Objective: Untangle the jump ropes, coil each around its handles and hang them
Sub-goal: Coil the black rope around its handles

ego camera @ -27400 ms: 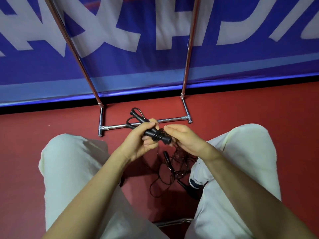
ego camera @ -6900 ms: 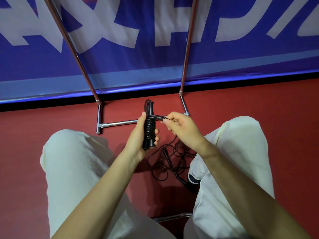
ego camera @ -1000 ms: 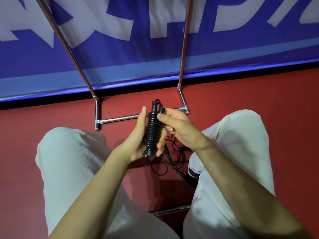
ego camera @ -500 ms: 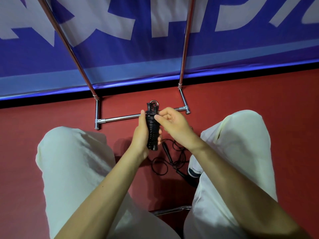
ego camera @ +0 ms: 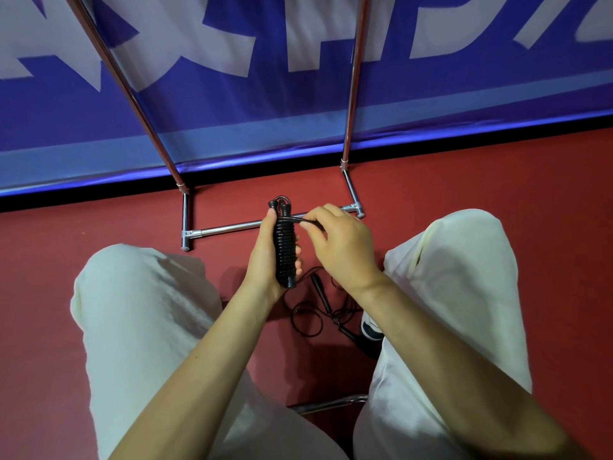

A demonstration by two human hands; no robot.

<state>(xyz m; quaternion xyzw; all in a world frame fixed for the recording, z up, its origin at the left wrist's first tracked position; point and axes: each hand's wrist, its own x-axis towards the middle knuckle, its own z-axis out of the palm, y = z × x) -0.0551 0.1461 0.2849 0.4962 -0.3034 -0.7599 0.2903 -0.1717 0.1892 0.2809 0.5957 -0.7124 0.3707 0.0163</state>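
1. Our left hand (ego camera: 265,257) clenches the coiled rope (ego camera: 285,249) upright, palm behind it and fingertips curling round the front. We judge this keeps the two handles pressed together so the wraps cannot slide.
2. The rope sits between our knees, above the red floor (ego camera: 464,174) and in front of the rack (ego camera: 232,224).
3. Our right hand (ego camera: 338,242) pinches the rope's tail (ego camera: 306,221) just beside the top wraps, drawn sideways and taut. Probably this is the last turn, held tight for tucking under.
4. A small loop (ego camera: 281,200) stands proud above the handle tops; it may serve for hanging, though the view is too small to be sure.
5. The second rope (ego camera: 315,310) lies loose on the floor under our hands, one handle showing among its loops, near a shoe (ego camera: 370,328). It is not yet coiled.
6. Judgement: first rope nearly done; securing the tail, hanging it, and the whole second rope remain. The risk is the wraps springing loose if the tail slackens.
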